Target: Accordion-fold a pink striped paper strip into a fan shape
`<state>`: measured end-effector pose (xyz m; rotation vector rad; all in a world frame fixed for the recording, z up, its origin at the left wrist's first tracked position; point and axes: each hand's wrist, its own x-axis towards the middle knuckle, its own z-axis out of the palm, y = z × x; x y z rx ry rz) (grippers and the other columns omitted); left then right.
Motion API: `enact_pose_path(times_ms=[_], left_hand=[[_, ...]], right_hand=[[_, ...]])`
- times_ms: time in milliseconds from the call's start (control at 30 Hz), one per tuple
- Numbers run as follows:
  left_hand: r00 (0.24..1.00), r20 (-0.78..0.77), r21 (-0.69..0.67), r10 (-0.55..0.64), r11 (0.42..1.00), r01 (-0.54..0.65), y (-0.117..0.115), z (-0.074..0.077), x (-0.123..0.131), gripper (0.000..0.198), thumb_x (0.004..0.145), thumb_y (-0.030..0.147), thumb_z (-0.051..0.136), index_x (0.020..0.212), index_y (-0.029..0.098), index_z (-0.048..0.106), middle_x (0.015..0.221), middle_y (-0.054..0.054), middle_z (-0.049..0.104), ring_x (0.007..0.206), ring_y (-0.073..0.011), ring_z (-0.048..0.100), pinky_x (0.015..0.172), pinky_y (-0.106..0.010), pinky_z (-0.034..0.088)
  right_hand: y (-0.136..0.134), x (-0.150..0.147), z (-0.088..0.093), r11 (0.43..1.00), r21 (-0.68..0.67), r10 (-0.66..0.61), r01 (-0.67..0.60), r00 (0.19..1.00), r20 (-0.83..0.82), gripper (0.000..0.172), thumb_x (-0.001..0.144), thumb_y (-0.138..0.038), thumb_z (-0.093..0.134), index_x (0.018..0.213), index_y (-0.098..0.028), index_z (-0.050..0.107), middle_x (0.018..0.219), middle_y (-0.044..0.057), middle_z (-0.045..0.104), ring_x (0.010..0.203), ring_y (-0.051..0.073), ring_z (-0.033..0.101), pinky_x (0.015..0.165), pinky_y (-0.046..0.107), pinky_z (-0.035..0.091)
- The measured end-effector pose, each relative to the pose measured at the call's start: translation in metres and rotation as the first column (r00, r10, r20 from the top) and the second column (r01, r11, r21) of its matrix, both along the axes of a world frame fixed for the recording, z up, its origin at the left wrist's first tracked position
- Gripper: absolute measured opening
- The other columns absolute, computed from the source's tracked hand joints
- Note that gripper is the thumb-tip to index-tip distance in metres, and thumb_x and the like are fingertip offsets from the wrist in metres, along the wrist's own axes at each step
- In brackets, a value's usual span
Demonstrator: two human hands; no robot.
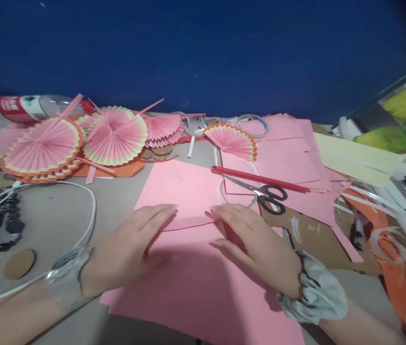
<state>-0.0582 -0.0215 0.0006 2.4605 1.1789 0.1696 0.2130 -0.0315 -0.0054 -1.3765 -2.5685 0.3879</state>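
Note:
A large pink paper sheet lies on the table in front of me, with a fold line across its middle. My left hand lies flat on the sheet left of centre, fingers stretched toward the fold. My right hand presses on the sheet at the right, fingers extended along the crease with the thumb tucked under. Neither hand holds a tool. A watch sits on my left wrist and a grey scrunchie on my right.
Black-handled scissors, a red pencil and tape rolls lie just beyond my right hand. Several pleated pink paper fans and a plastic bottle line the back left. White cable, black beads, cardboard discs and paper scraps surround.

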Motion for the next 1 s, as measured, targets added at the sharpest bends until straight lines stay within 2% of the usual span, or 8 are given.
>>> enact_pose_path(times_ms=[200, 267, 367, 600, 733, 833, 933, 1000], left_hand=[[0.991, 0.094, -0.06, 0.094, 0.994, -0.089, 0.024, -0.002, 0.016, 0.038, 0.083, 0.043, 0.054, 0.114, 0.02, 0.051, 0.111, -0.006, 0.055, 0.102, -0.021, 0.05, 0.09, -0.036, 0.041], [0.984, 0.141, -0.104, 0.11, 0.99, -0.096, 0.028, -0.002, 0.018, 0.023, 0.087, 0.039, 0.049, 0.096, 0.02, 0.057, 0.097, -0.004, 0.057, 0.09, -0.018, 0.052, 0.081, -0.033, 0.042], [0.961, 0.224, -0.194, 0.164, 0.973, -0.121, 0.029, 0.002, 0.016, 0.026, 0.092, 0.032, 0.04, 0.077, 0.018, 0.056, 0.079, -0.001, 0.057, 0.078, -0.0145, 0.052, 0.073, -0.029, 0.041], [0.796, 0.353, -0.46, 0.491, 0.832, -0.31, 0.031, -0.002, 0.005, 0.028, 0.088, 0.043, 0.043, 0.085, 0.018, 0.054, 0.073, 0.001, 0.053, 0.066, -0.0114, 0.047, 0.061, -0.023, 0.039], [0.727, 0.391, -0.492, 0.564, 0.796, -0.353, 0.033, -0.006, 0.004, 0.025, 0.088, 0.042, 0.044, 0.091, 0.019, 0.053, 0.081, 0.001, 0.053, 0.072, -0.0119, 0.049, 0.065, -0.023, 0.04], [0.687, 0.42, -0.517, 0.593, 0.779, -0.355, 0.034, -0.006, 0.004, 0.023, 0.089, 0.041, 0.044, 0.095, 0.021, 0.052, 0.091, 0.0, 0.054, 0.077, -0.0118, 0.05, 0.07, -0.022, 0.04], [0.641, 0.417, -0.558, 0.644, 0.738, -0.379, 0.034, -0.005, 0.003, 0.025, 0.089, 0.043, 0.043, 0.101, 0.023, 0.05, 0.083, 0.002, 0.052, 0.07, -0.0108, 0.048, 0.065, -0.021, 0.04], [0.621, 0.414, -0.584, 0.666, 0.717, -0.381, 0.034, -0.004, 0.003, 0.027, 0.089, 0.045, 0.041, 0.105, 0.023, 0.048, 0.076, 0.003, 0.05, 0.063, -0.0104, 0.046, 0.06, -0.021, 0.04]], right_hand=[[0.023, -0.022, -0.004, 0.998, 0.015, -0.053, 0.054, 0.997, -0.051, 0.015, 0.09, -0.025, 0.042, 0.094, -0.021, 0.057, 0.094, 0.004, 0.061, 0.094, 0.019, 0.053, 0.084, 0.039, 0.037], [0.024, -0.021, -0.005, 0.996, 0.002, -0.087, 0.088, 0.989, -0.123, 0.015, 0.091, -0.023, 0.042, 0.085, -0.021, 0.055, 0.088, 0.004, 0.06, 0.089, 0.019, 0.053, 0.082, 0.038, 0.037], [0.023, -0.016, -0.004, 0.99, -0.092, -0.132, 0.109, 0.944, -0.303, 0.014, 0.091, -0.023, 0.042, 0.083, -0.021, 0.054, 0.083, 0.003, 0.059, 0.084, 0.017, 0.053, 0.081, 0.035, 0.039], [0.023, -0.012, -0.007, 0.894, -0.413, -0.384, 0.173, 0.769, -0.51, 0.007, 0.087, -0.03, 0.05, 0.089, -0.023, 0.051, 0.08, -0.001, 0.059, 0.072, 0.013, 0.056, 0.065, 0.023, 0.045], [0.025, -0.008, -0.009, 0.89, -0.427, -0.422, 0.16, 0.643, -0.639, 0.015, 0.086, -0.028, 0.053, 0.099, -0.027, 0.047, 0.068, -0.005, 0.054, 0.068, 0.011, 0.057, 0.064, 0.022, 0.046], [0.024, -0.004, -0.009, 0.904, -0.425, -0.376, 0.046, 0.558, -0.74, 0.029, 0.088, -0.036, 0.048, 0.115, -0.029, 0.041, 0.073, -0.002, 0.056, 0.07, 0.013, 0.059, 0.064, 0.024, 0.049], [0.023, -0.001, -0.009, 0.917, -0.391, -0.275, -0.078, 0.587, -0.762, 0.053, 0.086, -0.044, 0.048, 0.132, -0.03, 0.025, 0.091, 0.003, 0.062, 0.077, 0.015, 0.062, 0.067, 0.027, 0.052], [0.022, 0.0, -0.009, 0.945, -0.324, -0.214, -0.045, 0.663, -0.717, 0.065, 0.081, -0.041, 0.057, 0.135, -0.031, 0.022, 0.108, 0.006, 0.06, 0.091, 0.018, 0.062, 0.076, 0.03, 0.052]])
